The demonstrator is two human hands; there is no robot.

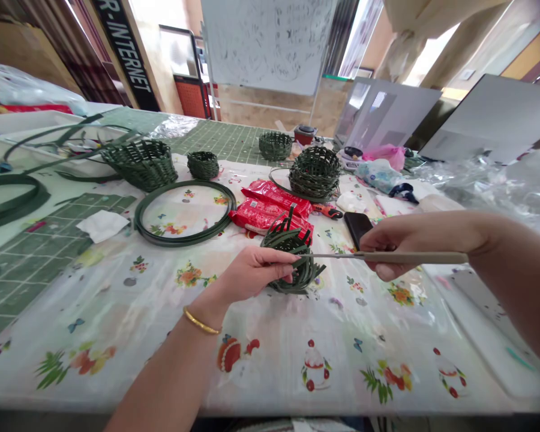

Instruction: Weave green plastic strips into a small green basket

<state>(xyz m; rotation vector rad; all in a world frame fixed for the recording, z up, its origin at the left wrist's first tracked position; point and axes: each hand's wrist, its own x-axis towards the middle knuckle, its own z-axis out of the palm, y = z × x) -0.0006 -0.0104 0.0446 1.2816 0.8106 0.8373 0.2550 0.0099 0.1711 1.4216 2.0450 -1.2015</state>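
A small, unfinished woven basket (303,273) of dark green strips, with loose ends sticking out, is in front of me. My left hand (263,270), a gold bangle on its wrist, is closed at the basket's left side, thumb and fingers pinching a strip. From the right, my right hand (393,246) grips a pair of scissors (414,258) with long beige handles, seen nearly edge-on. Their thin metal blades point left across the basket, and the tips reach my left fingertips. Whether the blades are apart cannot be made out.
Behind the basket lie red packets (270,210), an orange-handled tool (327,210) and a black phone (357,228). A coil of green strip (184,240) is at left. Several finished-looking woven baskets (315,174) stand farther back. A crumpled white tissue (102,225) lies on the green cutting mat (31,270).
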